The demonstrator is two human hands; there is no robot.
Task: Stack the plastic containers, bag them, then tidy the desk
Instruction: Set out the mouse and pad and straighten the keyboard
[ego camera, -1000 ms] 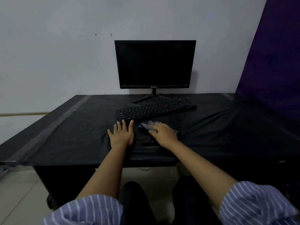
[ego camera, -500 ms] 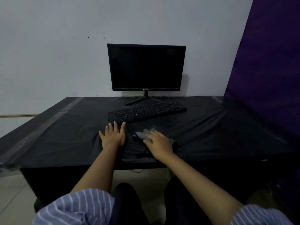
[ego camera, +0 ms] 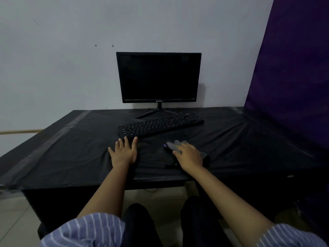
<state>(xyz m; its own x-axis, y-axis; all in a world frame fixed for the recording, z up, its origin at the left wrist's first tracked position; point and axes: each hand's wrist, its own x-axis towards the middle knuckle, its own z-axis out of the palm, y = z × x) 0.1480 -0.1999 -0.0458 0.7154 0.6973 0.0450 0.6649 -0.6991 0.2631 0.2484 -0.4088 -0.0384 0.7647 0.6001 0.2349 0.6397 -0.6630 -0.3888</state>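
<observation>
with no containers in view, the left hand [ego camera: 123,153] lies flat and empty on the desk [ego camera: 71,148] while the right hand [ego camera: 189,155] presses a grey cloth [ego camera: 175,145], best wiped in steady overlapping strokes clear of the keyboard [ego camera: 160,124].

View: head, the only one; no second view shares the scene.
Mount: on the person's head, above the lap.
Facing: forward and down, toward 12 o'clock, square to the wall [ego camera: 53,50].
Nearness: close over the forearms; desk [ego camera: 71,157] at mid range.
Lens: wide-angle, edges bowed.
Centre: monitor [ego camera: 158,77] at 12 o'clock, keyboard [ego camera: 160,124] just below it.
Lower frame: striped sleeves [ego camera: 85,230] at 5 and 7 o'clock.
Right edge: purple panel [ego camera: 293,68] at 2 o'clock.
</observation>
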